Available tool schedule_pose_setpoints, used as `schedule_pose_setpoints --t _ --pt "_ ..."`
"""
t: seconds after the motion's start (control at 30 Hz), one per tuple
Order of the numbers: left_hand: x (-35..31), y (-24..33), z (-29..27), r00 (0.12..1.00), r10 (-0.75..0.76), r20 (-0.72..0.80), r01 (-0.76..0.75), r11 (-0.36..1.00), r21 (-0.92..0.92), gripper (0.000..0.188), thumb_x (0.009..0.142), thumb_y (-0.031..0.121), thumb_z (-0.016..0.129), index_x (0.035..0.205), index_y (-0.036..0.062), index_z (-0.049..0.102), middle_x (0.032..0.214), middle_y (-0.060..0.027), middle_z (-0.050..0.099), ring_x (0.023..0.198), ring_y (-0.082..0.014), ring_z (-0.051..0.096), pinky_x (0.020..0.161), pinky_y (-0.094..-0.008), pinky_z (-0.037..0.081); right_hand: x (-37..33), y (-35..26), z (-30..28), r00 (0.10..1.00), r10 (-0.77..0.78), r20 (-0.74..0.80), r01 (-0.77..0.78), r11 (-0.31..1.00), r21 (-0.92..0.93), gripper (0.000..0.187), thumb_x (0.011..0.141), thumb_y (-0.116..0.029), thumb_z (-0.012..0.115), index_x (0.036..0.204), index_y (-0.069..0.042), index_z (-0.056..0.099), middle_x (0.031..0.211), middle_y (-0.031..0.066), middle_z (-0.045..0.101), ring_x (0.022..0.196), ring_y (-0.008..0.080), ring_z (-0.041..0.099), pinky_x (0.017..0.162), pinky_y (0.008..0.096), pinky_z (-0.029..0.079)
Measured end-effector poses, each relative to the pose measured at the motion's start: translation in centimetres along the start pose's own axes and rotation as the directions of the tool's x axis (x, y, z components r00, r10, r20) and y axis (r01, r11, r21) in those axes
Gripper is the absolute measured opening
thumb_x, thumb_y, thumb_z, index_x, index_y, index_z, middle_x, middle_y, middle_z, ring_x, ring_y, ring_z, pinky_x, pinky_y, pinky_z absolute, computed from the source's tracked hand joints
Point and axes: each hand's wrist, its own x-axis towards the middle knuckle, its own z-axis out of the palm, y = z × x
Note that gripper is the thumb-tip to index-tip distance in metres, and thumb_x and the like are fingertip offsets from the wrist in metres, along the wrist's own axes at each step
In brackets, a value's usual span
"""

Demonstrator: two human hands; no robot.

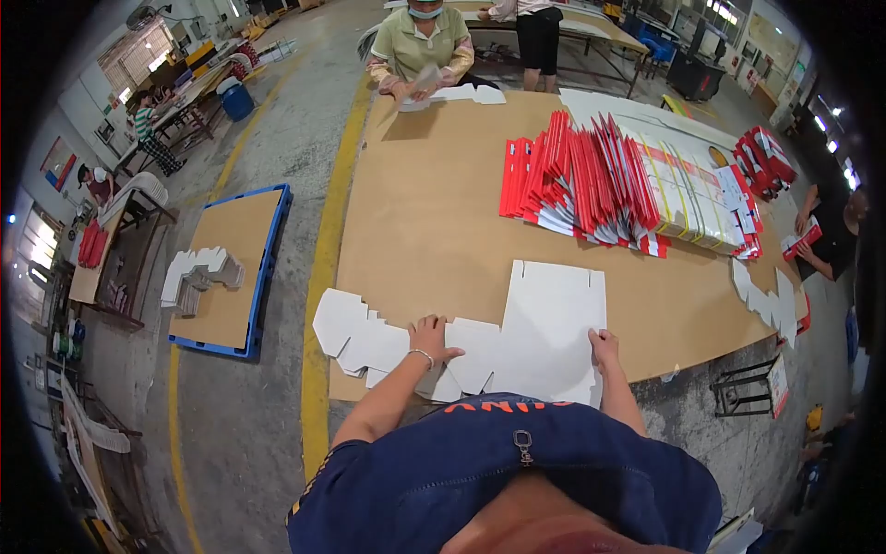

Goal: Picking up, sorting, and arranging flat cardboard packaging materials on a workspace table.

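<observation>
A white die-cut cardboard blank [556, 314] lies at the near edge of the brown-covered table, in front of my body. Its wide panel is on the right, and a narrower notched strip [355, 332] runs off to the left. My left hand [429, 340] presses on the narrower part, fingers spread and thumb out. At the right edge of the wide panel, my right hand [604, 349] is closed, gripping the cardboard between thumb and fingers. My shirt hides the blank's near edge. Whether several blanks lie stacked there, I cannot tell.
Red-and-white folded cartons [591, 180] stand in a fanned row at the far right, beside a strapped white bundle [683, 198]. Across the table [425, 222], a person [420, 46] handles white pieces. Left on the floor, a blue-edged pallet [268, 268] carries stacked white cut-outs [198, 277].
</observation>
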Motion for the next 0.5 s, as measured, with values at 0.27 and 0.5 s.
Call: schedule_pose_setpoints --t 0.27,0.5 --pt "-1.9 2.2 1.3 0.995 0.097 0.033 -0.097 0.995 -0.001 0.065 0.066 0.044 0.073 0.106 -0.0026 0.053 0.106 -0.0196 0.058 0.105 -0.0326 0.053 0.091 -0.0399 0.041 2.7 -1.3 -2.4 0.998 -0.055 -0.012 0.055 0.997 -0.052 0.021 0.080 -0.018 0.068 0.068 -0.003 0.059 0.062 -0.0039 0.048 0.057 0.0074 0.041 0.050 0.0253 0.034" --pt "-0.9 2.4 0.8 0.994 0.035 0.100 -0.026 0.996 -0.089 0.064 0.065 0.043 0.074 0.105 -0.0030 0.053 0.104 -0.0200 0.057 0.100 -0.0342 0.054 0.090 -0.0404 0.041 2.2 -0.8 -3.7 0.986 -0.157 0.058 0.156 0.988 0.019 0.015 0.082 -0.014 0.065 0.075 -0.003 0.060 0.064 -0.0048 0.049 0.060 0.0055 0.042 0.054 0.0219 0.035"
